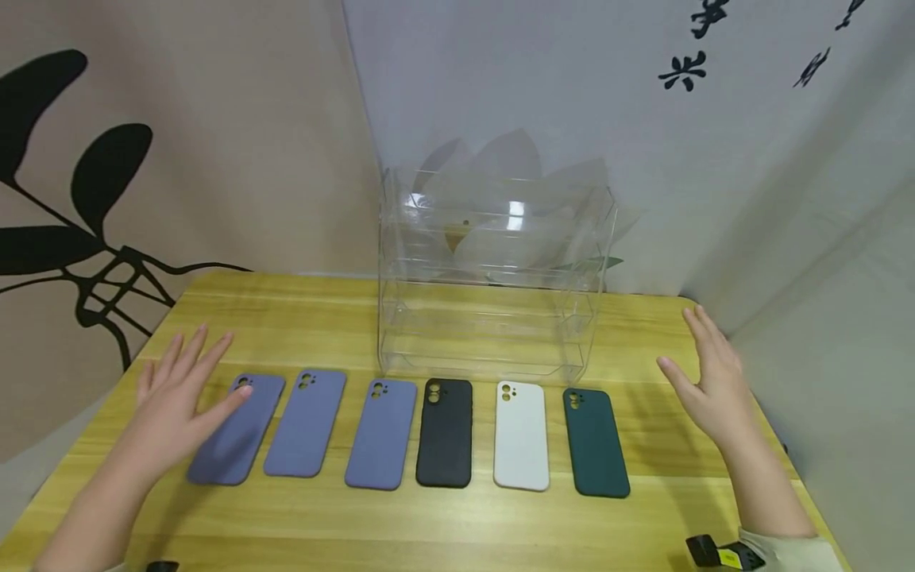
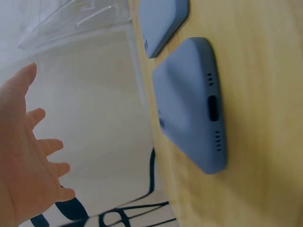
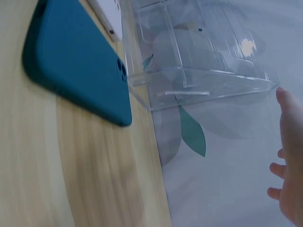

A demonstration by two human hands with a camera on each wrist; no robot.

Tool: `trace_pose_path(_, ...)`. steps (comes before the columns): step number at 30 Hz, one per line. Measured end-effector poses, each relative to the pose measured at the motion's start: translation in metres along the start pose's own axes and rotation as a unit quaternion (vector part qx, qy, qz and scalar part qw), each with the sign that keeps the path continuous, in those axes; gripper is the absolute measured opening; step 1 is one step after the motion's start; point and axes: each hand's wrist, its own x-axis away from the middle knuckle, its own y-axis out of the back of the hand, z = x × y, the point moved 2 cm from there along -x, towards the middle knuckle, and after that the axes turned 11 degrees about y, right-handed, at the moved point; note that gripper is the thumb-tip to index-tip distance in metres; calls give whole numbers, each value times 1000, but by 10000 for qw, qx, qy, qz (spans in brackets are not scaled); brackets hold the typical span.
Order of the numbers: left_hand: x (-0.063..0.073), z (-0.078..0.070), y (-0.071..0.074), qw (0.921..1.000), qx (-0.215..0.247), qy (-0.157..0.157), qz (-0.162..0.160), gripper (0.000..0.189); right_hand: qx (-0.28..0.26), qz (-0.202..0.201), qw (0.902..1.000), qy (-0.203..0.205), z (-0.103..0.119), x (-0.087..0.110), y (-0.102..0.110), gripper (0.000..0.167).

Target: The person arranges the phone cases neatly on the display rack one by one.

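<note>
Phone cases lie in a row on the wooden table, camera cutouts toward the back. From the left come three lavender-blue cases, the leftmost one [image 1: 239, 445] partly covered by my left hand [image 1: 171, 409] in the head view. After them lie a black case [image 1: 445, 441], a white case [image 1: 521, 445] and a dark green case [image 1: 599, 449]. My left hand is held above the table with fingers spread, holding nothing. Off to the right of the green case, my right hand [image 1: 715, 389] is raised, thumb apart from the fingers, also holding nothing. The left wrist view shows a blue case's [image 2: 189, 104] port end.
Behind the row stands a clear acrylic tiered display rack [image 1: 493, 365]. A pale curtain with printed leaves and characters hangs behind the table [image 1: 443, 536]. On my right wrist is a strap with a black device [image 1: 722, 554].
</note>
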Motion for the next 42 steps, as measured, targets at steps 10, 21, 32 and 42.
trace_pose_path(10,9,23,-14,9985,533,55,-114,80,-902,-320,9954,33,5,-14,-24,72)
trace_pose_path(21,15,40,-34,9945,948,426,157,87,-1678,-397,9841,430,18,-35,-44,69)
trace_pose_path(32,24,49,-56,9899,1086,753,506,92,-2550,-133,9664,288,35,-47,-53,63)
trace_pose_path(42,32,51,-63,9928,586,931,481,96,-3011,164,9534,-126,4,-46,-76,69)
